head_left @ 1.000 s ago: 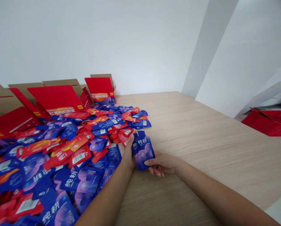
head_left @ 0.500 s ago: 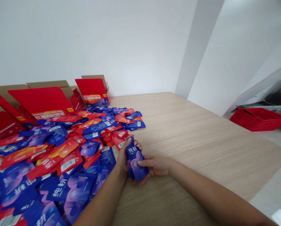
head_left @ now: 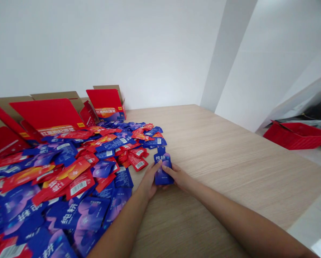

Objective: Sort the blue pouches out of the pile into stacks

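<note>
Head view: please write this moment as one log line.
left hand: holds blue pouch; right hand: holds same pouch; pouch pile: left of hands

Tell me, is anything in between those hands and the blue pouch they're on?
Nothing visible is: the left hand and the right hand grip the blue pouch directly. The pouch pile lies off to their left.

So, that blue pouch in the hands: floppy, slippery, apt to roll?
The blue pouch probably bends easily: some in the pile lie curved. Its smooth-looking surface suggests it may slip a little. Being flat, it would likely slide rather than roll.
</note>
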Available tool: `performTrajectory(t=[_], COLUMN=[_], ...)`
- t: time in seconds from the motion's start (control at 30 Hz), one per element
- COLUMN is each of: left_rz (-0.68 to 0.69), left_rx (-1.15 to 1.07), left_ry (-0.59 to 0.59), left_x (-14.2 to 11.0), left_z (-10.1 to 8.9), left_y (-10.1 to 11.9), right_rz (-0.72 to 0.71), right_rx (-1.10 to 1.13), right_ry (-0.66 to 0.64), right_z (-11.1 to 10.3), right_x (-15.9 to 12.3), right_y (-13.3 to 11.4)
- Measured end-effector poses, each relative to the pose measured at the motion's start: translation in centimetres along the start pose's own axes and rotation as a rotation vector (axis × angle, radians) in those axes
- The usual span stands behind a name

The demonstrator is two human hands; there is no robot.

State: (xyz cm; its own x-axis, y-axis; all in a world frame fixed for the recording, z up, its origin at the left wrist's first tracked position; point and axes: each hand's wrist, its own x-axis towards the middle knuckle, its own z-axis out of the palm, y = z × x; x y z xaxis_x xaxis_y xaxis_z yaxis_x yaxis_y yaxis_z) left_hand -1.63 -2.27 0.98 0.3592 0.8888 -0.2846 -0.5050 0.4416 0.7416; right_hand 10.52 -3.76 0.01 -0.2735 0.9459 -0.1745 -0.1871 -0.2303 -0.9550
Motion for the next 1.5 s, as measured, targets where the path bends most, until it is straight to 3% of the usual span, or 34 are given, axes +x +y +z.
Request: performTrajectory(t=[0.17, 0.3, 0.4, 0.47, 0.57, 0.7, 0.8, 0.93, 1.1, 1.2, 1.27, 1.33, 1.43, 1.5], left_rz=[-0.03, -0.024, -0.007, 0.001, 0.015, 0.07, 0.085, 0.074, 0.096, 0.139, 0.166, 0.18, 0.195, 0.214], left_rx=[-0.096, -0.241, -0.275, -0.28, -0.282, -0.238, -0.224, -0.232, -0.222, -0.221, -0.223, -0.209, -0.166, -0.15], left_ry=[0.067, 0.121, 0.096, 0.101, 0.122, 0.115, 0.112, 0.125, 0.173, 0.218, 0.231, 0.231, 0.229, 0.222], left_x=[0.3, 0.7, 0.7, 0.6, 0.5, 0.3, 0.2, 0.4, 0.8, 1.0, 1.0, 1.0, 0.9, 0.9], left_z=[-0.3, -0.6, -0.7, -0.7, -0.7, -0.5, -0.4, -0.4, -0.4, -0.2, 0.0, 0.2, 0.4, 0.3], left_y=[-0.1, 0.5, 0.7, 0.8, 0.8, 0.6, 0.5, 0.5, 0.2, -0.1, -0.3, -0.3, -0.3, -0.4], right_rz=[0.05, -0.197, -0.368, -0.394, -0.389, -0.33, -0.316, -0.339, -0.301, -0.295, -0.256, -0.19, -0.141, -0.141], right_rx=[-0.499, -0.806, -1.223, -1.45, -1.542, -1.603, -1.623, -1.622, -1.539, -1.145, -0.726, -0.447, -0.367, -0.415], right_ry=[0.038, 0.218, 0.328, 0.311, 0.271, 0.25, 0.228, 0.2, 0.355, 0.398, 0.346, 0.259, 0.179, 0.198], right_z=[-0.2, -1.2, -2.3, -2.9, -3.4, -3.1, -2.9, -3.7, -5.0, -5.1, -4.5, -3.5, -2.0, -1.2], right_x=[-0.6, 0.4, 3.3, 5.9, 9.8, 12.9, 13.1, 11.3, 6.8, 3.9, 2.3, 1.3, 0.7, 0.7], right_y=[-0.1, -1.5, -3.4, -4.6, -5.5, -4.8, -4.0, -4.3, -5.2, -4.4, -3.3, -2.1, -0.7, -0.2])
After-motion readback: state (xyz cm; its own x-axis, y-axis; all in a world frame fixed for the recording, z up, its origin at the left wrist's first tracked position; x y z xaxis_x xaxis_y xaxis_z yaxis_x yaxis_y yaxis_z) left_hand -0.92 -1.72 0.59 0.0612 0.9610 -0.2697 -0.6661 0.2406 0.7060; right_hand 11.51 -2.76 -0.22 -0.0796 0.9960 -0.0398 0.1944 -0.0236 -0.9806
